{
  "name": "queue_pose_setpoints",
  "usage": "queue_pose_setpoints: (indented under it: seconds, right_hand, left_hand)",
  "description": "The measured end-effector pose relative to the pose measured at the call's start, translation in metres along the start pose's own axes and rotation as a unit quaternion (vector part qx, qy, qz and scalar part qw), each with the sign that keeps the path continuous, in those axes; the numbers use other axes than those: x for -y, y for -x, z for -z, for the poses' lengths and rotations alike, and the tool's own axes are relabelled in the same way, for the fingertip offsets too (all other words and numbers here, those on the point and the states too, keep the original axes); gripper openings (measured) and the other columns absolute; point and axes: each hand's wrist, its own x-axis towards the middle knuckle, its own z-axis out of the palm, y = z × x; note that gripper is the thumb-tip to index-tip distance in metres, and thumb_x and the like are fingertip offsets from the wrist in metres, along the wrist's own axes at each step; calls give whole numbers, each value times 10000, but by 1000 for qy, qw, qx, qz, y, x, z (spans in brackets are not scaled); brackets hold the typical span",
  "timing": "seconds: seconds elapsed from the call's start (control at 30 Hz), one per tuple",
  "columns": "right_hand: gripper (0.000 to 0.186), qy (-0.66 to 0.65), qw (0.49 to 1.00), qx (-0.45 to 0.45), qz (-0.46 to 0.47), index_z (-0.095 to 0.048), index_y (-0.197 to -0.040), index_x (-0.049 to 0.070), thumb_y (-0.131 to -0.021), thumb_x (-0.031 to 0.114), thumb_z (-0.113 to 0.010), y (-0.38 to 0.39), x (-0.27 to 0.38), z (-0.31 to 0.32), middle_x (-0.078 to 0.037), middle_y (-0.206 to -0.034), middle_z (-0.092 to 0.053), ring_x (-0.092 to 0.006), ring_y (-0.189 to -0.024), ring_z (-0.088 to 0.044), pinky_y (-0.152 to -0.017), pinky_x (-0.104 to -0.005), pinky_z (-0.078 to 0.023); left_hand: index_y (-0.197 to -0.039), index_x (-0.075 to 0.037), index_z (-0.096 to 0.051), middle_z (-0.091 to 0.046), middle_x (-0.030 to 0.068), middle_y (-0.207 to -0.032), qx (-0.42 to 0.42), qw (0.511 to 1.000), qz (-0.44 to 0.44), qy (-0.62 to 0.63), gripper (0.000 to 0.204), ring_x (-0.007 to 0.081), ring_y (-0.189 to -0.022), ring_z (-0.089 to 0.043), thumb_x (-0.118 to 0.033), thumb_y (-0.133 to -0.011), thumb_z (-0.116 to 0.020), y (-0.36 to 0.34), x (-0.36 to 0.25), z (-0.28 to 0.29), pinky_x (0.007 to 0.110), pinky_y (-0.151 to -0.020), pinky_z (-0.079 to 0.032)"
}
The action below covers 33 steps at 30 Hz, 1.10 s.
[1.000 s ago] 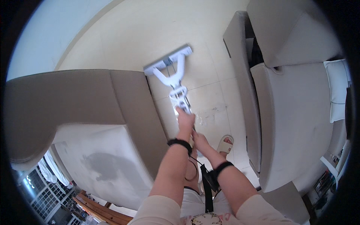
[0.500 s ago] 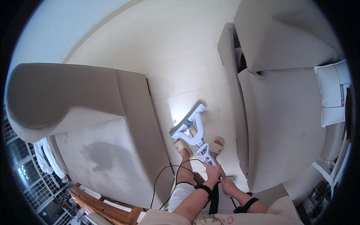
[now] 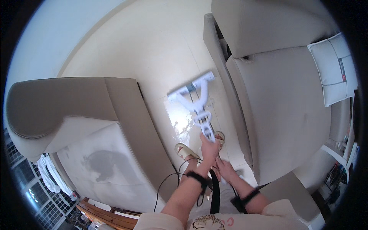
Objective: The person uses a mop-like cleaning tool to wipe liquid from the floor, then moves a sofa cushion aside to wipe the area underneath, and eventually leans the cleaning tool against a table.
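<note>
A white and grey sponge mop (image 3: 190, 86) lies across the pale tiled floor, angled between the two sofas, with a wet, shiny patch (image 3: 180, 124) just behind its head. My left hand (image 3: 210, 147) is closed on the mop's pole, just below the white lever frame (image 3: 203, 119). Lower on the pole, nearer my body, my right hand (image 3: 225, 168) is closed around it too. My sandaled feet (image 3: 184, 151) stand at either side of the pole, the right one partly hidden. A thin black cable (image 3: 165, 180) loops beside my left forearm.
A grey sofa (image 3: 73, 96) with a stained pale seat stands left. A larger grey sofa (image 3: 276, 115) with a white cushion (image 3: 326, 65) lines the right. A curved white wall (image 3: 42, 46) bounds the back. A wooden piece (image 3: 99, 212) shows low left, a white chair (image 3: 337, 157) right.
The mop was drawn back toward my feet half a second ago and is now pushed forward and slightly right again, my hands moving up with it. The view has shifted somewhat.
</note>
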Motion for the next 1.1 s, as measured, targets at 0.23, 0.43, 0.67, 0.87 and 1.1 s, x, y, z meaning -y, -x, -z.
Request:
queue_pose_setpoints:
  seconds: [0.23, 0.43, 0.67, 0.87, 1.1]
  right_hand:
    - [452, -79, 992, 6, -100, -453, -725, 27, -813, 457, -346, -102, 68, -36, -72, -436, -415, -182, -325, -409, -306, -303, -336]
    - [394, -25, 999, 17, -17, -398, -1006, 80, -804, 417, -370, -62, 19, -39, -69, -574, -485, -150, -426, -465, -370, -279, -370]
    - [428, -161, 944, 134, -257, -480, -733, 99, -839, 448, -257, -11, -24, -24, -33, -499, -439, -143, -380, -416, -339, -259, -317]
    - [292, -209, 955, 144, -150, -444, -695, 66, -832, 314, -374, -40, 15, -12, -20, -494, -421, -154, -369, -403, -375, -275, -355]
    - [223, 82, 967, 219, -105, -483, -560, 60, -724, 205, -530, -5, 52, 53, -35, -531, -467, -141, -486, -465, -469, -284, -405]
  left_hand:
    - [-1024, 26, -239, -530, 250, -843, 45, 995, 0, -90, 559, 375, -760, -542, -153, -627, -590, -117, -53, 37, 385, -657, -443]
    - [-1209, 43, -94, -540, 265, -812, 28, 982, 10, -186, 728, 384, -804, -527, -125, -661, -544, -73, 5, 26, 417, -705, -419]
    - [-1031, 47, -253, -516, 284, -864, 77, 985, 2, -154, 544, 404, -853, -502, -249, -681, -547, -18, 68, -2, 420, -736, -399]
    - [-1071, 92, -283, -537, 198, -731, 126, 987, -2, -104, 777, 217, -501, -542, -477, -646, -595, -44, 50, 40, 300, -361, -415]
    - [-1131, 8, -379, -564, 158, -774, 25, 991, -91, -98, 583, 199, -491, -546, -337, -696, -557, -2, 107, 174, 298, -475, -455]
